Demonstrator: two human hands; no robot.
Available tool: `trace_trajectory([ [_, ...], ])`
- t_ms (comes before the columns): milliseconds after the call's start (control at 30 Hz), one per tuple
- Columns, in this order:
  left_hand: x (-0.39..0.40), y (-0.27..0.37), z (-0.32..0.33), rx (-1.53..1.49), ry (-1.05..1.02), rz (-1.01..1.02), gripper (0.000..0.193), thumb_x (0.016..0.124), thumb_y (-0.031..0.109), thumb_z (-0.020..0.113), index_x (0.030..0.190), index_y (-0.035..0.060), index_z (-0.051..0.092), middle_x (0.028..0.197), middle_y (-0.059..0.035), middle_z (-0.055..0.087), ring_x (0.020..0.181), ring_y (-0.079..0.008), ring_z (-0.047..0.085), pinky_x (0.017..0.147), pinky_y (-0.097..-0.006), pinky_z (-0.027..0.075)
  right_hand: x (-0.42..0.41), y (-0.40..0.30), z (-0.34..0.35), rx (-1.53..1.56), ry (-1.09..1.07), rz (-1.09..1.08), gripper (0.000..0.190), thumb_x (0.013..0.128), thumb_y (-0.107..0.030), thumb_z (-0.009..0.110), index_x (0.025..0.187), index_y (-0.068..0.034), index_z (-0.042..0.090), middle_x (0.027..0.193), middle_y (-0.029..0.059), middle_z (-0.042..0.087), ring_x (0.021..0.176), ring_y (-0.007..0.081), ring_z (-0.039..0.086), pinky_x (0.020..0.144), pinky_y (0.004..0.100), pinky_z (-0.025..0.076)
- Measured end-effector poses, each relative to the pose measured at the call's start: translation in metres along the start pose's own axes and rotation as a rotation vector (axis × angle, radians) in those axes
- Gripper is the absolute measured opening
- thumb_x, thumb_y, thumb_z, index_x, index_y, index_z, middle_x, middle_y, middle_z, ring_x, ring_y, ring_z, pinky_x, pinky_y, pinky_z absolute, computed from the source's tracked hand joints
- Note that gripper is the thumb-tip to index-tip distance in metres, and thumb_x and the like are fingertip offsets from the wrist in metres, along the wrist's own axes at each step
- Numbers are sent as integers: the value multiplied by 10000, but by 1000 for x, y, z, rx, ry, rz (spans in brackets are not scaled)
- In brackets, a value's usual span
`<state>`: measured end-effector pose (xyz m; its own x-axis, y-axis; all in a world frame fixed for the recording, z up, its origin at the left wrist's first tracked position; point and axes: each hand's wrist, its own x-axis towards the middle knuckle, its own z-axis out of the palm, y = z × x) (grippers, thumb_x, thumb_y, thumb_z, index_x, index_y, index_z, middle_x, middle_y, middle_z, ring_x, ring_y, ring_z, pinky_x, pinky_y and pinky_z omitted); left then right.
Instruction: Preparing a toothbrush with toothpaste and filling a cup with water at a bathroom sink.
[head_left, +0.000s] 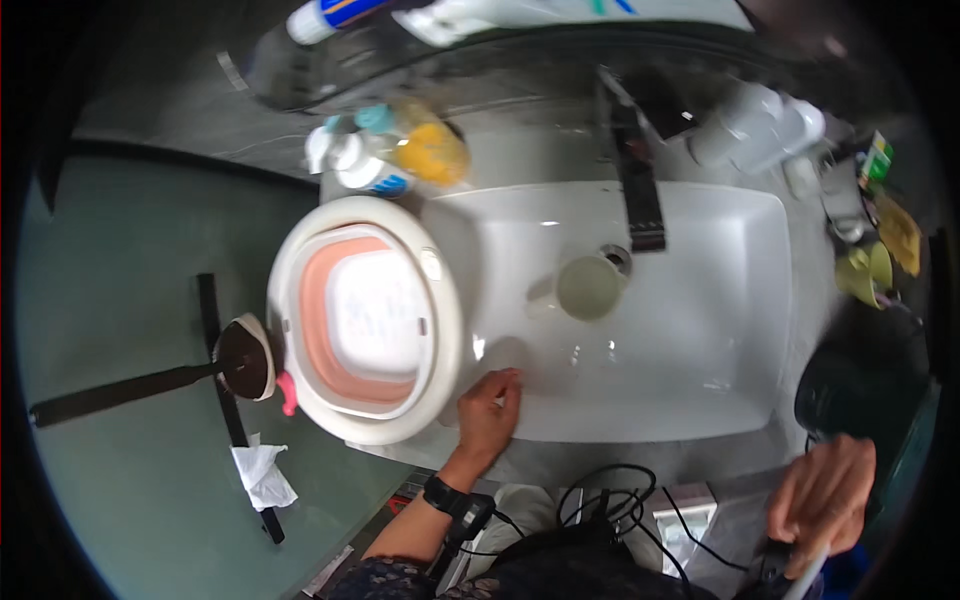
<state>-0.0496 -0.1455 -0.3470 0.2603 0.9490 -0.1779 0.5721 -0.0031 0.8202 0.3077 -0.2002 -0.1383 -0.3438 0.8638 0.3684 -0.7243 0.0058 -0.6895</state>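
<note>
Over the near left edge of a white sink (690, 375), my left hand (491, 412) is loosely curled, thumb tip close to the fingers; nothing plain shows in its grasp. A pale green cup (589, 288) rests in the sink beside the drain, below a black faucet (641, 187). At the lower right my right hand (825, 495) is closed around a thin white rod (811, 576), whose far part is out of view. Left of the sink stands a round cream basin (450, 322) with a white and pink collapsible basin (307, 375) nested in it.
Pump bottles (367, 169) and an orange-yellow container (433, 154) stand behind the basins. White cylindrical containers (750, 127) and a yellow-green cup (862, 274) are at right. A dark container (855, 382) lies beyond my right hand. Black cables (637, 502) loop before my body. A plunger-like tool (244, 360) is at left.
</note>
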Motion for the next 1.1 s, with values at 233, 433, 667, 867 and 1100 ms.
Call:
trace_trajectory([
  [233, 3, -6, -9, -11, 43, -27, 139, 894, 56, 632, 999, -7, 697, 886, -156, 707, 728, -243, 700, 677, -316, 550, 32, 8, -7, -20, -236, 76, 211, 908, 53, 602, 988, 245, 633, 648, 232, 633, 459, 216, 541, 546, 362, 508],
  [433, 0, 1, -14, 9, 28, -72, 144, 907, 64, 623, 999, -25, 688, 864, -156, 705, 719, -231, 702, 666, -305, 547, 51, 21, -1, 36, -211, 16, 214, 921, 36, 589, 938, 244, 636, 675, 259, 637, 468, 253, 525, 554, 379, 497],
  [667, 0, -4, 0, 31, -2, 13, 155, 943, 60, 580, 1022, -12, 692, 834, -110, 710, 719, -142, 682, 627, -257, 535, 0, 3, -6, 39, -31, 11, 173, 886, 81, 599, 894, 246, 651, 650, 270, 654, 393, 214, 510, 476, 360, 494],
  [867, -3, -2, -9, -15, 30, -94, 135, 897, 52, 637, 1002, -13, 691, 855, -152, 700, 715, -222, 694, 653, -308, 546, 37, 19, -3, 35, -194, 12, 194, 896, 71, 598, 950, 254, 637, 606, 238, 627, 415, 211, 534, 519, 358, 511],
  [1100, -1, -6, -12, -16, 52, -42, 138, 896, 55, 639, 1006, -15, 686, 842, -149, 693, 709, -217, 688, 647, -307, 541, 45, 27, 4, 105, -172, 32, 211, 908, 39, 613, 942, 247, 633, 695, 268, 641, 476, 275, 546, 560, 411, 494],
])
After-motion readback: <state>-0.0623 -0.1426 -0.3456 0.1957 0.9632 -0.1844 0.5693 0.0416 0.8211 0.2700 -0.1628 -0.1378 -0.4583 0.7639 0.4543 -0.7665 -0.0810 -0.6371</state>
